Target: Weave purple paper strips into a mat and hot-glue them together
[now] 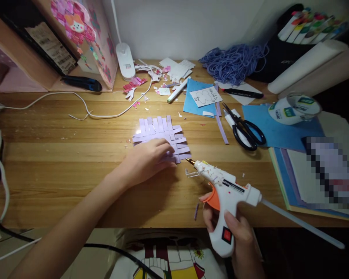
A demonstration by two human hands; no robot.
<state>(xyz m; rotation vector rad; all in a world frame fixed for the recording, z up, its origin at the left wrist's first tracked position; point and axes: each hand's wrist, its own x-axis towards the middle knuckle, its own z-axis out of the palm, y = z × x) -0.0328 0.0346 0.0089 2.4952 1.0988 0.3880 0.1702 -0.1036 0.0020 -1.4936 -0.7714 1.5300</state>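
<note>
A mat of woven lilac paper strips (158,124) lies flat on the wooden desk, its strip ends sticking out at the top and right. My left hand (152,157) rests over its lower part, fingers curled and closed on the paper; the fingertips are partly hidden. My right hand (240,232) is wrapped round the handle of a white hot glue gun (221,178), with a finger at the orange trigger. The gun's metal nozzle points left, close to the mat's lower right corner. A long glue stick (302,223) protrudes from its back.
Black-handled scissors (244,130), blue paper (189,97) and a tape roll (293,108) lie to the right. Paper scraps (177,69) and blue yarn (232,62) are at the back. A white cable (104,115) crosses the left side. Stacked paper (293,174) sits at the right edge.
</note>
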